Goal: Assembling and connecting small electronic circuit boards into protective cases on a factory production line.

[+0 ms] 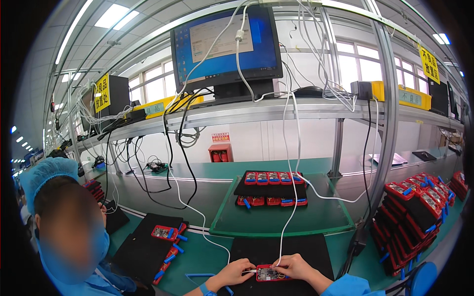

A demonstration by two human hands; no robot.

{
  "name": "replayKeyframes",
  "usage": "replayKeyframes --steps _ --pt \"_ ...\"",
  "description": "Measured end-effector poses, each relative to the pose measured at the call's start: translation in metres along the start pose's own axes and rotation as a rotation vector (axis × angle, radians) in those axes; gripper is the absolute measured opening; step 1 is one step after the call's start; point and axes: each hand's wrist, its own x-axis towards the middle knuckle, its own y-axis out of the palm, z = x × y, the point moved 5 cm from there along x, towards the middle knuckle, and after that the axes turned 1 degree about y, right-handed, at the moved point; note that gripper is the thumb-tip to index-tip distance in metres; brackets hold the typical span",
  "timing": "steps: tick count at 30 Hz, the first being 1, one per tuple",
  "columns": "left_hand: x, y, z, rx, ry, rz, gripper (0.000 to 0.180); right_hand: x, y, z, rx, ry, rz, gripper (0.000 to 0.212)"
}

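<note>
On a black mat in front of me lies a circuit board in a red tray. At its left end my left hand pinches a white cable plug against the board's edge; whether it is fully seated cannot be made out. My right hand is over the board's upper right side, fingers closed around the lower end of a white cable. That cable hangs down from above, and its tip is hidden by my fingers.
Boards in red trays stand on a green-edged glass plate. Tall stacks of red trays rise at right. More trays lie on a left mat, beside a co-worker in a blue cap. A monitor stands on the shelf; cables hang down.
</note>
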Motion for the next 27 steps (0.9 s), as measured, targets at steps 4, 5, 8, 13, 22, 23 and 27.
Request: replayKeyframes --steps 4,5,8,13,22,23,27 --pt "-0.0016 0.0004 0.0001 -0.04 0.004 -0.017 0.023 -0.0002 0.0001 0.0033 0.029 -0.029 -0.015 0.012" --pt "-0.0014 0.0001 0.0 -0.037 0.006 -0.018 0.023 0.0001 -0.0001 0.0034 0.028 -0.032 -0.017 0.012" --pt "-0.0012 0.0003 0.0005 -0.039 0.002 -0.019 0.023 -0.0001 0.0004 0.0018 0.051 -0.011 -0.007 0.013" --pt "-0.0004 -0.0004 0.001 -0.015 0.029 -0.027 0.023 0.0009 0.0003 0.0014 0.025 0.016 0.014 0.012" --pt "0.0008 0.0014 0.0049 -0.046 0.015 -0.03 0.023 0.0014 -0.0017 0.0041 0.016 -0.008 0.011 0.012" --pt "0.0009 0.0014 0.0046 -0.046 0.015 -0.028 0.023 0.0012 -0.0016 0.0036 0.017 -0.008 0.01 0.012" --pt "0.0008 0.0007 0.0032 -0.056 0.01 -0.031 0.023 0.001 -0.002 0.0045 0.023 -0.015 0.004 0.012"
